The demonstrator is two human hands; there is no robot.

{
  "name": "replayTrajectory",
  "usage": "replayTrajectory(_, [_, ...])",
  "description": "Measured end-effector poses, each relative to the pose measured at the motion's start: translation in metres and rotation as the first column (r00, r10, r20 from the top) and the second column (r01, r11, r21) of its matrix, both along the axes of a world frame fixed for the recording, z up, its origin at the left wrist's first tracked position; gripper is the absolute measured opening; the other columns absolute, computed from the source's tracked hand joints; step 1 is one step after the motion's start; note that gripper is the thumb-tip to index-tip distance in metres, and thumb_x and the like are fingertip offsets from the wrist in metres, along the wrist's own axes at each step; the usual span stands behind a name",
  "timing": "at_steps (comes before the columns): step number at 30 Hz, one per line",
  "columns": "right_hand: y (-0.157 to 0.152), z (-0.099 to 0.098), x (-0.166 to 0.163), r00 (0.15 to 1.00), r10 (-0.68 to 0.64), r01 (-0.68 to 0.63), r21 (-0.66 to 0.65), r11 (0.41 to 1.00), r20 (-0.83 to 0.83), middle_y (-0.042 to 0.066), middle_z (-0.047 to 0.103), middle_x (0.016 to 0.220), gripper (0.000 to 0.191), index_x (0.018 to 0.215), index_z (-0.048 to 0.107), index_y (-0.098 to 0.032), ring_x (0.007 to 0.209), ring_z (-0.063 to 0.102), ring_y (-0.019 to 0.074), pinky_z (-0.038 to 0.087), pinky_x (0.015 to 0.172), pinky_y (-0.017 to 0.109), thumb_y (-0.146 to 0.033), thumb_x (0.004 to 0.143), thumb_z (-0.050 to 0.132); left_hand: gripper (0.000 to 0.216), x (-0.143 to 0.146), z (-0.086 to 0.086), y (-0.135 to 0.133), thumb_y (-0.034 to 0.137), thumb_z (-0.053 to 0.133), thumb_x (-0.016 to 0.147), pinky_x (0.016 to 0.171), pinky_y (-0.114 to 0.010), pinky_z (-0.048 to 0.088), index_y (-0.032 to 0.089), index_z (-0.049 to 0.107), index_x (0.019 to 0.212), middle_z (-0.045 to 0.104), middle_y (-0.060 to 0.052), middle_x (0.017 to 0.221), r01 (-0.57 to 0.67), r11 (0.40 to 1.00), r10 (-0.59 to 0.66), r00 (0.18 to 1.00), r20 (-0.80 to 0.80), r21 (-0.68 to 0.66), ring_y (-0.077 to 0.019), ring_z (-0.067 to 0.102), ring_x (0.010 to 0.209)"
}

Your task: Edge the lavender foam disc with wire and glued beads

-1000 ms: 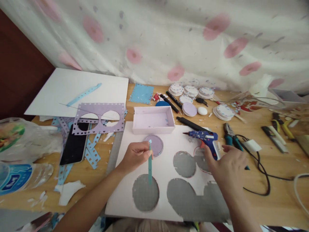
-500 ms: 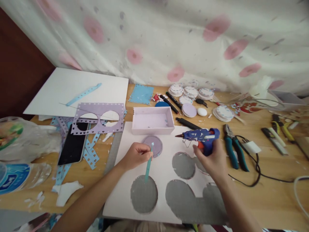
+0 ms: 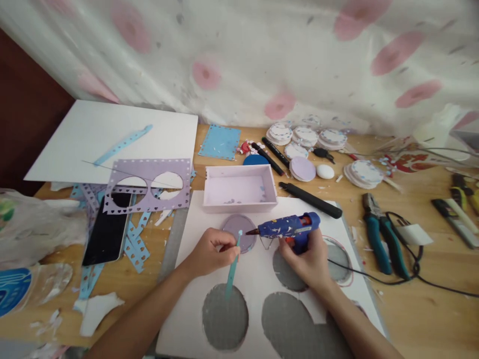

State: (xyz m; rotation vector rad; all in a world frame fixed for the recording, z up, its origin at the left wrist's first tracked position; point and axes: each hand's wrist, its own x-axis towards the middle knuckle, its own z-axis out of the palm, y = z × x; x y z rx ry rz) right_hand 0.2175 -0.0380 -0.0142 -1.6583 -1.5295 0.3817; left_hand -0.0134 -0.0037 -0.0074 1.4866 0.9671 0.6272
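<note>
My left hand (image 3: 215,253) pinches a slim teal strip (image 3: 232,273) between thumb and fingertips. The strip stands tilted, with a small pale tip above the fingers and its lower end over a round cut-out. My right hand (image 3: 309,257) is wrapped round the handle of a blue glue gun (image 3: 286,227), one finger at its orange trigger. The nozzle points left, close beside the strip's pale tip; whether they touch I cannot tell. Behind both lies a purple disc (image 3: 245,244) on a white board (image 3: 258,279) with several round holes.
A pale lilac open box (image 3: 239,204) stands behind the disc. To its right lie a black pen (image 3: 310,199), stacked white discs (image 3: 362,173) and teal-handled pliers (image 3: 383,239). A phone (image 3: 107,234), a purple cut-out sheet (image 3: 149,184) and scraps lie left. The gun's cord (image 3: 366,274) runs right.
My right hand has brought the glue gun left and slightly down, so its nozzle is near the strip's tip. My left hand still holds the strip. The view has shifted a little.
</note>
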Motion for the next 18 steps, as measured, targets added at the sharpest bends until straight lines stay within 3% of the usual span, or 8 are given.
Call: replayTrajectory(18, [-0.0042, -0.0069, 0.0007, 0.998, -0.049, 0.049, -0.005, 0.999, 0.040, -0.009, 0.053, 0.052, 0.025, 0.087, 0.047, -0.023, 0.038, 0.047, 0.0081, 0.039, 0.040, 0.019, -0.028, 0.070, 0.065, 0.025, 0.0000, -0.0004, 0.0004, 0.019, 0.050, 0.071, 0.049, -0.022, 0.029, 0.015, 0.048, 0.046, 0.041, 0.002, 0.047, 0.018, 0.999, -0.017, 1.000, 0.012, -0.030, -0.0087, 0.039, 0.049])
